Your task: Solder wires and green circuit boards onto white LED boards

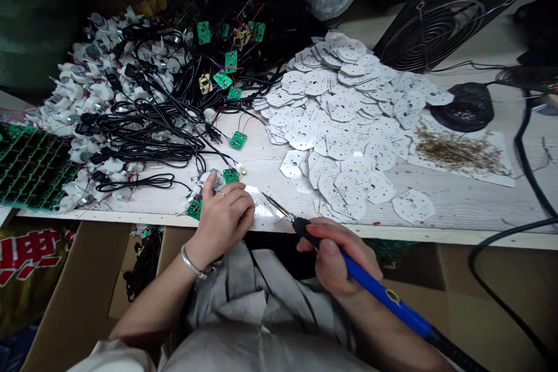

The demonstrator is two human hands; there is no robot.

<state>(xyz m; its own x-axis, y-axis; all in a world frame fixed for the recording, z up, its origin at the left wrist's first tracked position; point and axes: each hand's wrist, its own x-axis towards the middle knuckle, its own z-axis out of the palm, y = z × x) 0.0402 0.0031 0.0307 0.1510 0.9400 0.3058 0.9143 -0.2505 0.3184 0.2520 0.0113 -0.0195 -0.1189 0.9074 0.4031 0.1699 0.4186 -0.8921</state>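
Observation:
My right hand (pixel 344 258) grips a soldering iron (pixel 370 282) by its blue and black handle. The iron's bare metal tip points up and left, over a white plate (pixel 265 209) at the table's front edge. My left hand (pixel 226 212) rests beside that plate with its fingers curled in; what they hold, if anything, is hidden beneath them. Just beyond the left fingers is a small green circuit board (pixel 231 175) with wires. Another green board (pixel 194 209) and a white motor-like part lie left of the hand, partly covered.
White perforated plates (pixel 335 110) form a large heap at centre right. Tangled black cords (pixel 152 122) and white parts (pixel 104 64) pile up at left, near a green board panel (pixel 35 168). A black fan (pixel 436 29) stands behind brown scraps (pixel 457 148). A thick cable (pixel 523 145) hangs at right.

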